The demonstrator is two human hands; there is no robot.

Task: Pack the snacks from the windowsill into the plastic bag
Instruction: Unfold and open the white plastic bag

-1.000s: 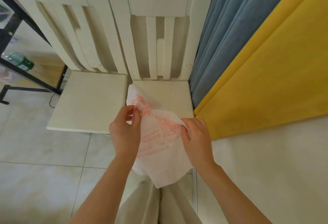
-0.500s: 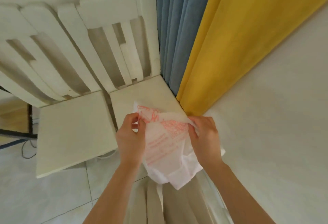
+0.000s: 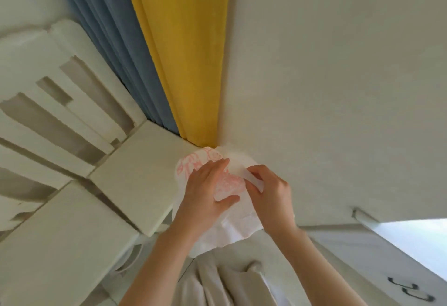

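White chairs (image 3: 135, 179), blue and yellow curtains (image 3: 183, 63); my left hand (image 3: 205, 196) and right hand (image 3: 271, 192) both pinch the plastic bag (image 3: 232, 228).

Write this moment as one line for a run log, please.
step: opening bag | left hand: grip on plastic bag | right hand: grip on bag's edge | snacks: none in view | near: white chair, yellow curtain
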